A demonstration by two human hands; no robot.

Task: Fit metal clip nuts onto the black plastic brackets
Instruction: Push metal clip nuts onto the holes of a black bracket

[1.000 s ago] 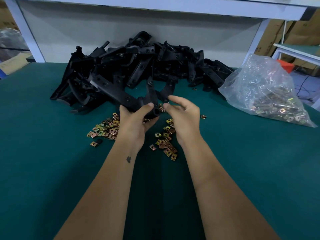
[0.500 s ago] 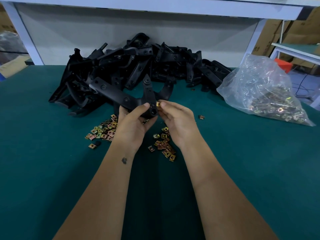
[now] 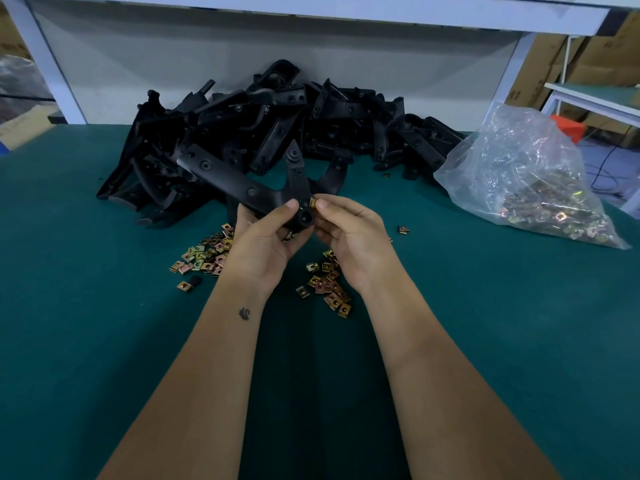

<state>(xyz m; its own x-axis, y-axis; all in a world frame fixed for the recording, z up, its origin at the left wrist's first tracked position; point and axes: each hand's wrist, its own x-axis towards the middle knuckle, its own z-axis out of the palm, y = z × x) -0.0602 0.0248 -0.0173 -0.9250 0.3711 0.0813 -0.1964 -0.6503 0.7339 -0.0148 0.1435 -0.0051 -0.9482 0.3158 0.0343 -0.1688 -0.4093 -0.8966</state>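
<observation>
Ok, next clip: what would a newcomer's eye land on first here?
Probably the two hands at the centre: the left hand grips a black bracket while the right hand pinches a brass-coloured clip nut against its end. Behind them a big heap of black brackets lies along the back of the green table. A clear bag of clip nuts sits on the right, with loose nuts scattered under the hands.

A black plastic bracket (image 3: 242, 183) against a dark teal worktop (image 3: 104, 341), brass-gold clip nuts (image 3: 204, 256) scattered below; behind, a pile of black brackets (image 3: 311, 116), a clear plastic bag (image 3: 526, 174) glinting gold, white frame posts (image 3: 52, 64).
</observation>
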